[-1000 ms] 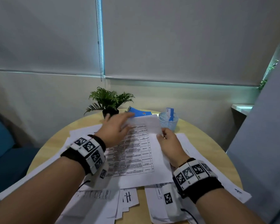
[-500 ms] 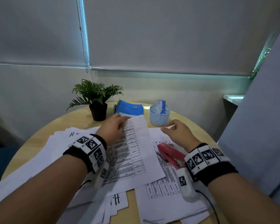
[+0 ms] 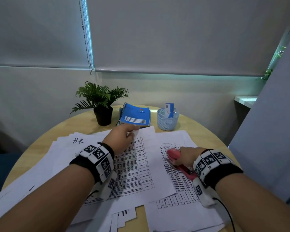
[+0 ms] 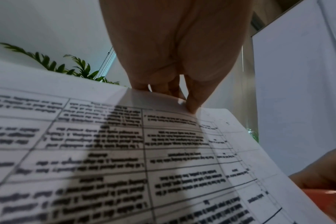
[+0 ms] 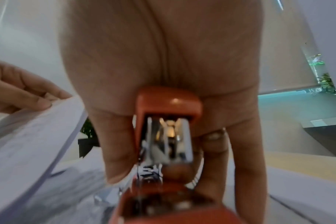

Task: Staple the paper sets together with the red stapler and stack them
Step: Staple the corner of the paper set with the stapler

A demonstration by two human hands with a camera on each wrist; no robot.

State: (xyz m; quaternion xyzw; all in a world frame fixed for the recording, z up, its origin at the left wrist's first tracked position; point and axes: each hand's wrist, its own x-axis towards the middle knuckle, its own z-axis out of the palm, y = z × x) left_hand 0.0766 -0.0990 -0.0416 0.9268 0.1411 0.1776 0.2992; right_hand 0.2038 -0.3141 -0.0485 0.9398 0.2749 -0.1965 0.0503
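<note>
Head view, right hand gripping red stapler

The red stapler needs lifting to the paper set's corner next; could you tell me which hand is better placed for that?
The right hand: its fingers already curl round the red stapler, while the left hand pinches the printed paper set's far corner.

One red stapler, one potted plant, one mesh cup, perhaps two blue notebooks stacked at the tabletop's far edge, many loose paper sheets.
</note>
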